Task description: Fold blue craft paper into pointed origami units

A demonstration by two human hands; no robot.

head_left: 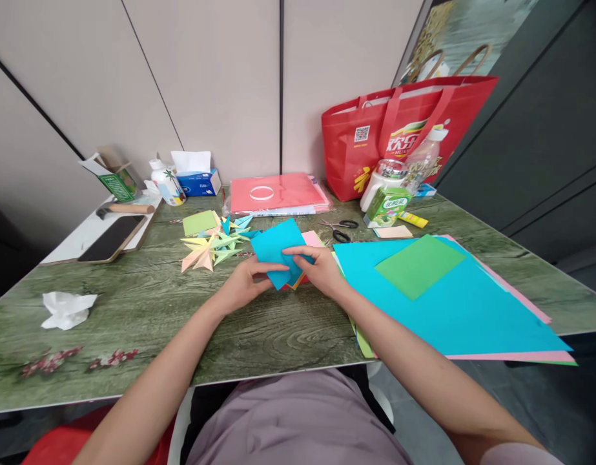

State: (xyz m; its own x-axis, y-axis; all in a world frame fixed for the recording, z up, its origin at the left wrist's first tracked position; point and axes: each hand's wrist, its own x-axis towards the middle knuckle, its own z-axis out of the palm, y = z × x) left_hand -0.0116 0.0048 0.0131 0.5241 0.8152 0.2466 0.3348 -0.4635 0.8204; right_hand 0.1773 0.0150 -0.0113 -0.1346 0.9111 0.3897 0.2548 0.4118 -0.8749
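A blue paper square [277, 248] lies on a small stack of coloured squares in the middle of the green wood-grain table [157, 310]. My left hand [246, 282] pinches its near left edge. My right hand [317, 266] presses fingers on its right part and grips that edge. Both hands are closed on the sheet. Just left of it lies a heap of folded paper shapes [211, 247] in yellow, green, peach and blue.
Large blue and pink sheets [462, 310] with a green square [418, 265] overhang the right edge. Scissors [341, 230], a green carton [385, 206], a red bag [404, 129], a pink paper pack [276, 192], a phone [111, 237], a crumpled tissue [66, 309].
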